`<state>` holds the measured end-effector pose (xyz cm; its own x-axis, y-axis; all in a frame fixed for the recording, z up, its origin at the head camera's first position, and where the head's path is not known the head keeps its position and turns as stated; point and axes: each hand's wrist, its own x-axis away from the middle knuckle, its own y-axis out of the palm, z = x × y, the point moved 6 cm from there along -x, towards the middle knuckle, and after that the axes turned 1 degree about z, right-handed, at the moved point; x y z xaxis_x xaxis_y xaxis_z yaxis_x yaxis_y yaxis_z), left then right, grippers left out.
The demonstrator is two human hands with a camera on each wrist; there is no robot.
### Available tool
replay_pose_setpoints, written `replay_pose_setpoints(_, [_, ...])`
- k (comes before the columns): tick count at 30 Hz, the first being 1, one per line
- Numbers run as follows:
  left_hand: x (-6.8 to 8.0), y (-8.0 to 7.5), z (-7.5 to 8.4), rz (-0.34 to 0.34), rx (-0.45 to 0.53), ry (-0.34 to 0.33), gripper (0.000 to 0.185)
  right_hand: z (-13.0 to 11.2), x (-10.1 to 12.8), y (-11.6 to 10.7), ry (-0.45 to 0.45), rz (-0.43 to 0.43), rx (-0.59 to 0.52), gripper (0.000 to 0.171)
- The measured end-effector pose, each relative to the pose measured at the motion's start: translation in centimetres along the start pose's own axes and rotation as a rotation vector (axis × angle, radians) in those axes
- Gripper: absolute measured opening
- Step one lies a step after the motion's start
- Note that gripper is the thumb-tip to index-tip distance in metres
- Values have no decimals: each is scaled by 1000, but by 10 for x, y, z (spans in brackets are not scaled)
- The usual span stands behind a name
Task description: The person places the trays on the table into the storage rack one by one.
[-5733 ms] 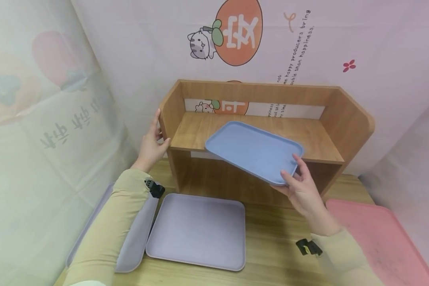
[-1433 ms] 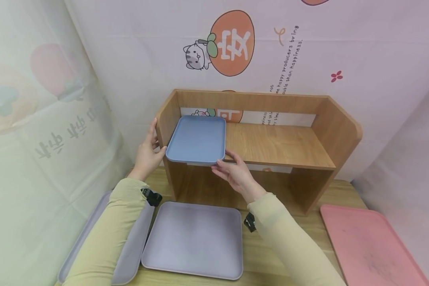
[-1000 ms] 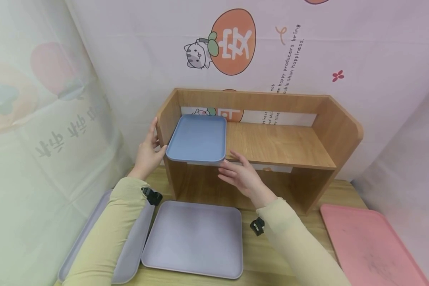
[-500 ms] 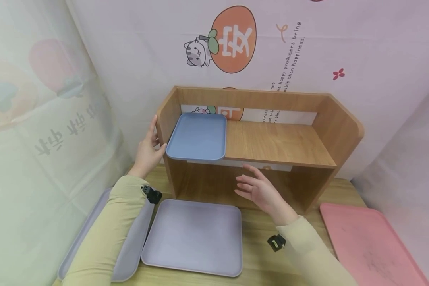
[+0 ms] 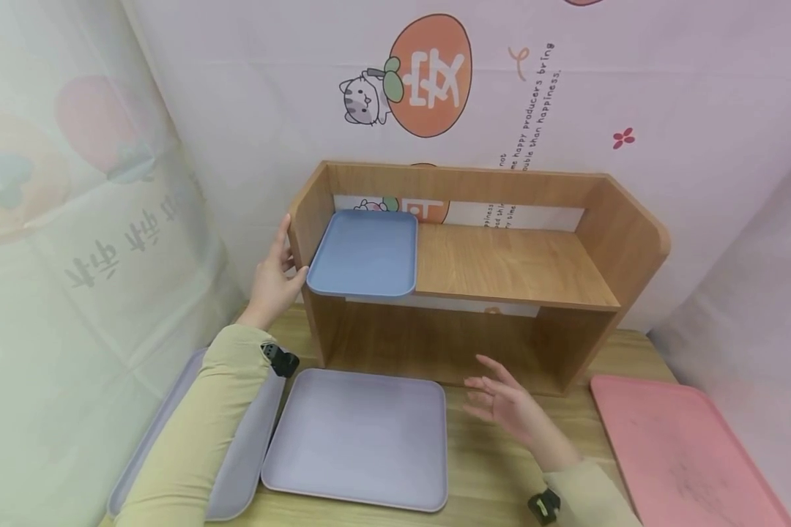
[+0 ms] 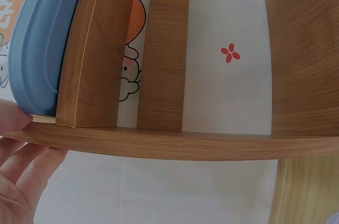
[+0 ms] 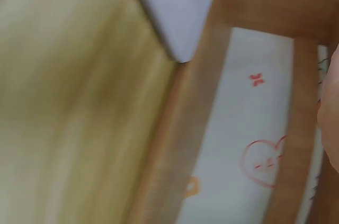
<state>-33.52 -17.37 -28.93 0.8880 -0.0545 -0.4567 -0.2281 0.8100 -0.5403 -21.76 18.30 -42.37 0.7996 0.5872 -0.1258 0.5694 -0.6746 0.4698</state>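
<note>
A blue rectangular tray [image 5: 365,252] lies flat on the upper board of a wooden desktop shelf [image 5: 517,267], against its left side panel. My left hand [image 5: 272,289] grips that panel near its front edge. The left wrist view shows the thumb beside the blue tray's corner [image 6: 39,65] and the fingers on the panel's outer face. Free of any object, my right hand [image 5: 510,411] hovers in front of the shelf's lower compartment, fingers spread and slightly bent. Only a blurred sliver of this hand [image 7: 331,113] enters the right wrist view.
On the wood-grain table [image 5: 501,483], a pale purple tray [image 5: 359,439] sits before the shelf. Another purple tray [image 5: 247,454] is partly covered by the left sleeve. At the right lies a pink tray [image 5: 672,439]. Printed cloth [image 5: 540,132] hangs behind.
The right hand carried the blue tray leftward and set it on the upper left of the shelf. It let go and drew back down and right. The left hand kept its grip.
</note>
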Motion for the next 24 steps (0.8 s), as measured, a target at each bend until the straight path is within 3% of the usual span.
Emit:
replay_pose_setpoints(12, [1,-1,-1,6,19,-9,93,18,75,-57,-10,-189,-227,55])
replay_pose_setpoints(15, [2,-1,-2,10,23,-13,92,12,102,-74,-18,-256,-280,56])
replay_pose_setpoints(21, [3,-3,-2,24,32,-9,93,-10,163,-114,-37,-366,-271,60])
replay_pose_setpoints(23, [3,-3,-1,23,36,-10,93,-16,186,-128,111,-393,-591,58])
replay_pose_setpoints(24, [3,-3,-1,22,36,-8,93,-18,197,-138,127,-424,-613,57])
